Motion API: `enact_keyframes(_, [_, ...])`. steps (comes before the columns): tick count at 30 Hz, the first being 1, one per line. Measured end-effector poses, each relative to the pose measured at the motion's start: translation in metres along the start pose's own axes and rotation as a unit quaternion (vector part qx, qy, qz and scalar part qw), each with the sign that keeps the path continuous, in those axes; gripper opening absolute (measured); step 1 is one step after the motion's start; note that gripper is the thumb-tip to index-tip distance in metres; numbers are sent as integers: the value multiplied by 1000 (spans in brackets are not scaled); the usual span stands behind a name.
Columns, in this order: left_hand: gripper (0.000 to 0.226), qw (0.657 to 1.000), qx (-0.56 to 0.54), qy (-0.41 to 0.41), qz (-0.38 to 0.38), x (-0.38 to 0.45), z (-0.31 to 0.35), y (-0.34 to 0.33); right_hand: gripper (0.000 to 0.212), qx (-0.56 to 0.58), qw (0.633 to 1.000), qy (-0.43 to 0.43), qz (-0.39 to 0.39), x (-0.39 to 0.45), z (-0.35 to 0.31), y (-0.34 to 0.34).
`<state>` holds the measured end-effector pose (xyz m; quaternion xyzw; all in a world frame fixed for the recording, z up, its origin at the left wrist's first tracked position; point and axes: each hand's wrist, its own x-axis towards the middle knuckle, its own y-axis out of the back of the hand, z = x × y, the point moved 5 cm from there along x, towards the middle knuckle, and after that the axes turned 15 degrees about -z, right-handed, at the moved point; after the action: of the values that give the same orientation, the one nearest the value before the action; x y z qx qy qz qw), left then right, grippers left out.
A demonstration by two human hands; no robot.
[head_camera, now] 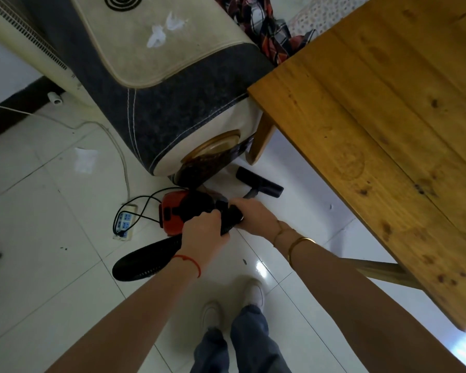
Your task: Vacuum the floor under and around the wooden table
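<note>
A red and black vacuum cleaner [174,212] stands on the white tiled floor in front of me. Its ribbed black hose [143,258] loops toward my left. My left hand [203,232] grips the hose near the handle. Just ahead of it, my right hand [253,214] grips the black handle end of the wand. The black floor nozzle [260,182] lies flat on the tiles by the leg [261,141] of the wooden table [388,130], near the sofa's end.
A grey and cream sofa arm [172,84] fills the upper middle, close to the table corner. A white power strip [124,222] with the vacuum's black cord lies left of the vacuum. A white cable [119,152] crosses the floor. My feet [232,305] stand below.
</note>
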<state>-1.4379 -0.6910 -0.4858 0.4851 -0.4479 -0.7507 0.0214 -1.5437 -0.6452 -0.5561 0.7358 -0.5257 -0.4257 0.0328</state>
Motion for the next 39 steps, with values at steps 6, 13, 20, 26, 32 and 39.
enact_keyframes(6, [29, 999, 37, -14, 2, 3, 5, 1, 30, -53, 998, -27, -14, -2, 6, 4])
enact_keyframes(13, [30, 994, 91, -61, -2, -18, -4, -12, 30, -49, 998, -33, 2, -23, -9, -29])
enact_keyframes(20, [31, 985, 132, -107, -30, -53, -23, -37, 24, 24, 996, -68, 57, -52, -31, -83])
enact_keyframes(26, [37, 976, 158, -146, -45, -72, -26, -47, 24, 67, 989, -94, 96, -71, -45, -112])
enact_keyframes(32, [32, 960, 207, -183, -48, -78, 7, -61, 23, 93, 974, -144, 145, -105, -26, -134])
enact_keyframes(39, [27, 946, 229, -222, -52, -70, 69, -79, 25, 110, 965, -174, 162, -144, 28, -133])
